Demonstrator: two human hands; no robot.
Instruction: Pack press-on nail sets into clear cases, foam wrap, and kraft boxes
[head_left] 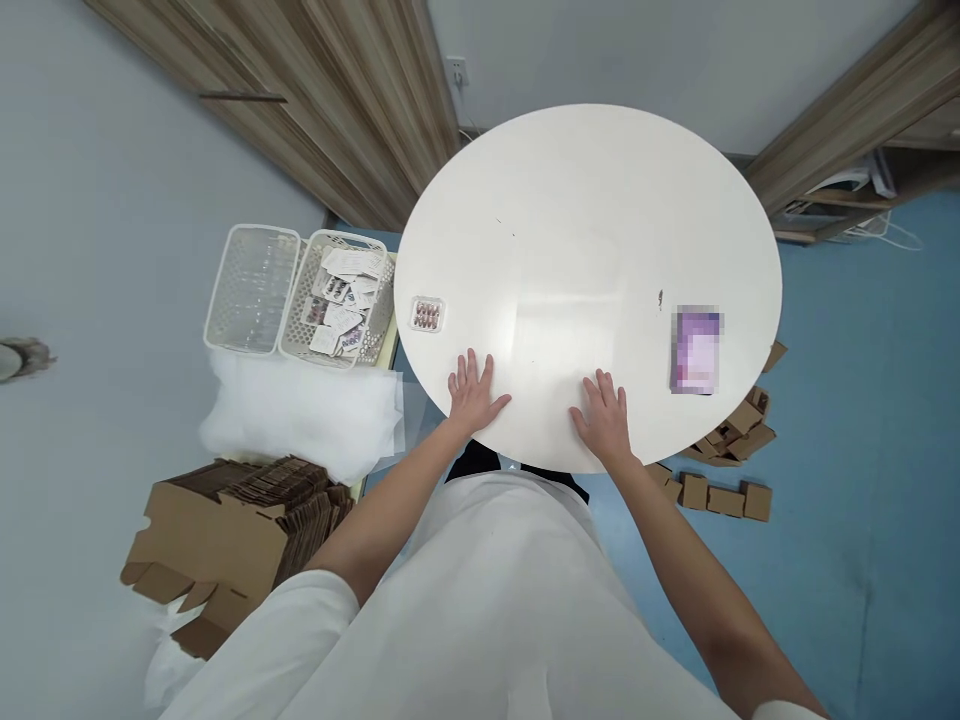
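My left hand (472, 397) lies flat with fingers spread on the near left part of a white round table (585, 200). Just beyond it sits a small clear case (427, 314) with rows of dark reddish pieces, perhaps press-on nails. My right hand (604, 418) rests palm down near the table's front edge, its fingers apart and nothing in them. Farther right on the tabletop is a purple and pink rectangular item (696, 350), blurred by pixels, so its kind cannot be made out.
Left of the table stand a basket (295, 345) of small carded packs and a white basket (217, 300) of clear plastic pieces. Nearer are white foam sheets (300, 410) and stacked flat cardboard boxes (210, 540). Small brown boxes (725, 500) lie on the floor at right.
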